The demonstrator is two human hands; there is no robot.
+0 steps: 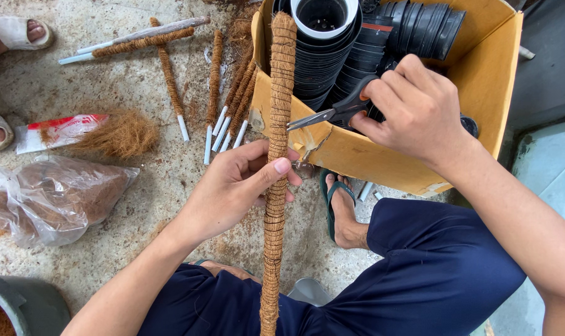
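One coir pole (276, 162) stands upright in the left hand (232, 186), which is closed around its middle. The right hand (413, 106) grips one pair of scissors (332, 114), blades barely parted just beside the pole; trimming seems in hand, needing a steady snip. About nine finished poles (226, 99) lie on the floor (170, 180).

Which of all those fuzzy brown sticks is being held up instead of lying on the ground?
The long coir pole gripped in the left hand, beside the scissors in the right hand. The other coir poles lie flat on the concrete floor.
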